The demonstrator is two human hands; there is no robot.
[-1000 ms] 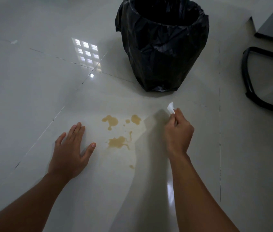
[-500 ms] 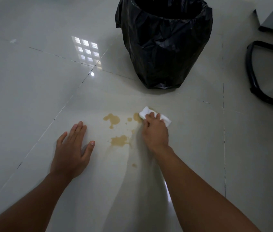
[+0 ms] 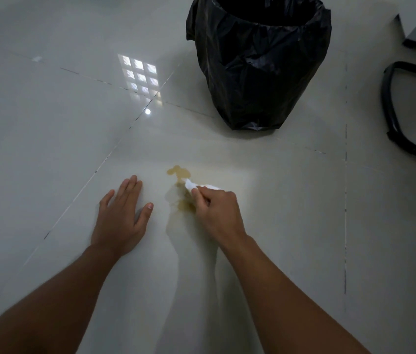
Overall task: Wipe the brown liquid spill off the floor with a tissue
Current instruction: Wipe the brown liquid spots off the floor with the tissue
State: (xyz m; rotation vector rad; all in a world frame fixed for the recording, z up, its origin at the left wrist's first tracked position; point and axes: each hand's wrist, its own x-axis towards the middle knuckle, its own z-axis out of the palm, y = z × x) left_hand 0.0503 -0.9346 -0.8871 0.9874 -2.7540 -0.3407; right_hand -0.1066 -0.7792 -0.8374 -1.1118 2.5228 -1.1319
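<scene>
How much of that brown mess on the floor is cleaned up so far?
Partly done. The tile right of the right hand looks clean, with no brown there. In hand: that hand presses the white tissue onto the spill. Left: a brown blob beyond the tissue and a smeared patch beside the knuckles. The left hand rests flat on the floor.

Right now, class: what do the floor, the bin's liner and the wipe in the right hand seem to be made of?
Floor: probably glazed ceramic tile; it mirrors a window and shows grout lines.
Bin liner: thin black plastic film, crinkled and shiny.
Tissue in the right hand: white soft paper, crumpled; likely absorbent.
</scene>
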